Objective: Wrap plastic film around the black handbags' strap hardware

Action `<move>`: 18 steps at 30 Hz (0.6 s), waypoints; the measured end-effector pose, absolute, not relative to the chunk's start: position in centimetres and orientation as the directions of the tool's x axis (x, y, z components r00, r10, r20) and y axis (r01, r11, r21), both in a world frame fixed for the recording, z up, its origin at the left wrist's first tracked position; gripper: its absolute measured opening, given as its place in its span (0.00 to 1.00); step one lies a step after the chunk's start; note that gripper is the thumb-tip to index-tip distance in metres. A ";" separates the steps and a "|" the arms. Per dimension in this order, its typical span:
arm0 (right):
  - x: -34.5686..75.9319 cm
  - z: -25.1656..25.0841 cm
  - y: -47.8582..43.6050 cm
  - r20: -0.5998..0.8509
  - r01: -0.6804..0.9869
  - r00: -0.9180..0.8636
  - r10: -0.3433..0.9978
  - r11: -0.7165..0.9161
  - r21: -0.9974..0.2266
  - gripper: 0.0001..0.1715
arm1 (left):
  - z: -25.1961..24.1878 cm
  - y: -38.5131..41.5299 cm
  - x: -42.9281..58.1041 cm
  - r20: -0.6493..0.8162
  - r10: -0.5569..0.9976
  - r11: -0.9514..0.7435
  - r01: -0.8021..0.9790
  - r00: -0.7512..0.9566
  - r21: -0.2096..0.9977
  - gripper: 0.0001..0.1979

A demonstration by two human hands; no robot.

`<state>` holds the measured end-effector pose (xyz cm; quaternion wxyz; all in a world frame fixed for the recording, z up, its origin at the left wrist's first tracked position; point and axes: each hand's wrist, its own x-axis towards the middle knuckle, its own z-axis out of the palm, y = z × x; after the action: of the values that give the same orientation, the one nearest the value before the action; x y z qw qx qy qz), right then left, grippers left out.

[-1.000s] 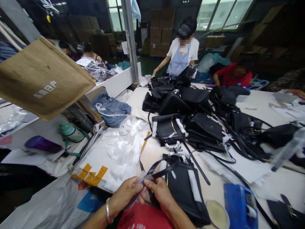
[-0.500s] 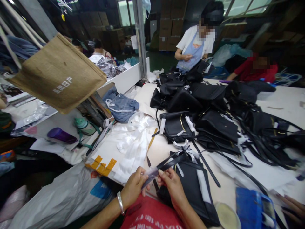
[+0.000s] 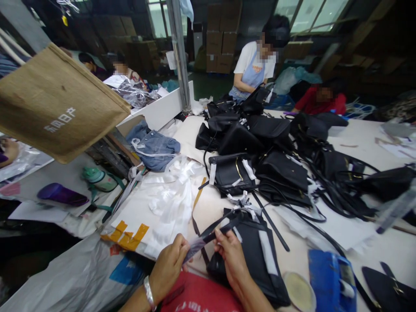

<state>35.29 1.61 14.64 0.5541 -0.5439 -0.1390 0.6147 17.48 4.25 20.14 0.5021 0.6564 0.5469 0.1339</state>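
In the head view, the left hand (image 3: 170,264), with a silver bracelet (image 3: 149,293) at its wrist, has its fingers closed on one end of a piece of clear plastic (image 3: 194,248). The right hand (image 3: 231,255) pinches a black strap (image 3: 210,236) between thumb and fingers, where the strap meets the plastic. The strap slants from the hands to the top of a black bag (image 3: 250,251), which lies on the tabletop (image 3: 212,208) partly behind the right hand, a white strip (image 3: 268,253) along its flap. Just beside the bag are a round yellowish disc (image 3: 299,291) and a blue device (image 3: 325,281). More black bags (image 3: 273,130) crowd the tabletop beyond, near a co-worker in a blue apron (image 3: 253,76)
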 end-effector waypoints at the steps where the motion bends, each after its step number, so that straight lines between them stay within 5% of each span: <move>1: 34.9 14.5 1.5 -0.520 -0.529 0.181 0.835 -0.363 -0.767 0.19 | 20.3 4.3 17.6 -0.372 0.852 0.089 0.599 0.369 0.796 0.12; 6: 34.4 15.0 1.5 -0.526 -0.598 -0.010 0.850 -0.427 -0.678 0.20 | 20.3 4.3 18.0 -0.377 0.843 0.045 0.649 0.383 0.759 0.12; 13: 35.2 14.8 2.2 -0.598 -0.688 0.049 0.800 -0.406 -0.601 0.21 | 20.2 4.9 18.4 -0.348 0.858 -0.006 0.684 0.378 0.729 0.13; 18: 35.8 14.0 1.5 -0.604 -0.501 -0.169 0.779 -0.596 -0.628 0.23 | 19.7 5.5 19.4 -0.339 0.851 -0.053 0.709 0.400 0.703 0.12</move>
<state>35.85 1.47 13.96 0.4260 -0.4838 -0.1434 0.7509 19.42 5.46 19.67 0.4250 0.7206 0.5414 0.0838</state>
